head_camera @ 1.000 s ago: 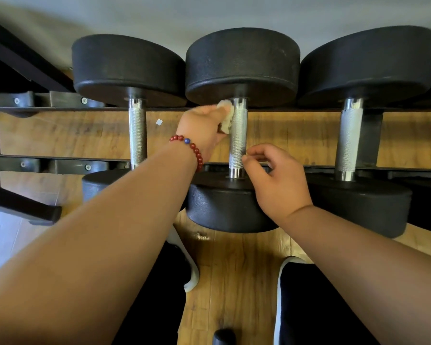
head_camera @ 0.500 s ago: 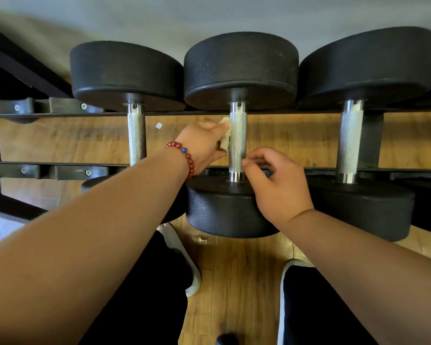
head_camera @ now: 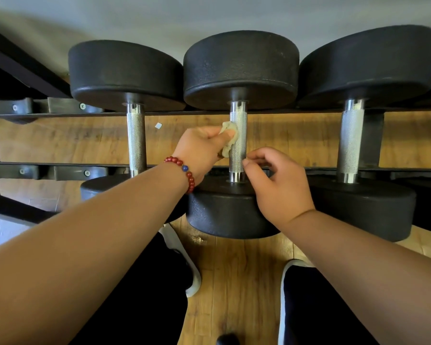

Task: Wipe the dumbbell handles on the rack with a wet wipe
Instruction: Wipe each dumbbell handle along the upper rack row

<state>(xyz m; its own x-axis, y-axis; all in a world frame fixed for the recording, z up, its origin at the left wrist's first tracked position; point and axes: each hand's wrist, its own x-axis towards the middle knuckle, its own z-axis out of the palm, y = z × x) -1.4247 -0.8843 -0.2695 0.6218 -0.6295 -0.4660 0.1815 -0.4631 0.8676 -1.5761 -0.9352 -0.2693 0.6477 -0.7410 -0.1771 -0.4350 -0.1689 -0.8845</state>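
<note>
Since the earlier frames the left hand (head_camera: 200,145) has slid the wet wipe (head_camera: 227,149) down the middle handle (head_camera: 238,113). A second ago the wipe was up by the far head; now it's about mid-handle. The right hand (head_camera: 281,186) hasn't shifted. It pinches the same handle with thumb and fingertip just above the near head, other fingers curled. View barely changed.

The rack (head_camera: 62,112) is black metal with two rails, far and near, bolted brackets at the left end. Three dumbbells lie across the rails side by side, and part of a fourth shows at the right edge. Under and in front of the rack is a wooden plank floor (head_camera: 237,270), with a small pale scrap (head_camera: 158,125) showing between the rails (can't tell what it is). Grey wall (head_camera: 209,11) behind. Dark trouser legs and white-edged shoes (head_camera: 194,282) at the bottom.

The middle dumbbell (head_camera: 239,70) has round, matte black, grainy heads and a knurled silver handle with smooth shiny collars at each end. The far head sits beyond the far rail and the near head hangs off the near rail towards the person. The wipe is off-white and bunched up, gripped in the left hand's thumb and fingers and pressed against the left side of the handle. How far it wraps round isn't visible. Red bead bracelet (head_camera: 184,171) with one blue bead on the left wrist. The left handle (head_camera: 136,138) and right handle (head_camera: 350,140) are untouched.
</note>
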